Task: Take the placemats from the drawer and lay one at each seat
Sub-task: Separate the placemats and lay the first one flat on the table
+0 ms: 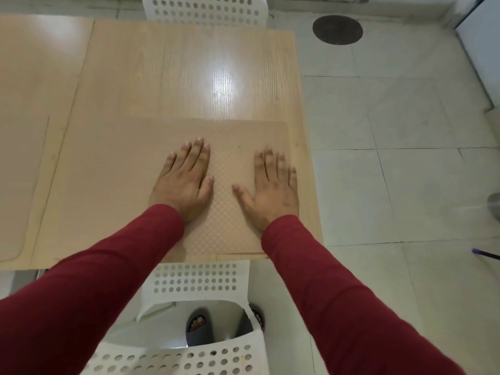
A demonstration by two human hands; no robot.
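Pressing a placemat flat w/ both hands: our left hand and right hand lie palm-down, fingers straight, gripping nothing. Mat sits at table's 6 o'clock edge; white chairs at 6 & 12; 2nd mat at 9.

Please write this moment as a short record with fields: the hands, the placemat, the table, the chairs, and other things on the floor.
left hand: flat on the placemat, fingers straight
right hand: flat on the placemat, fingers spread
placemat: lies on the table at the near seat, close to the right edge
second placemat: on the table at far left, partly out of view
table: light wood, glossy
near chair: white, with holes, below the hands
far chair: white, at the opposite side
floor: pale tiles, with a dark round cover
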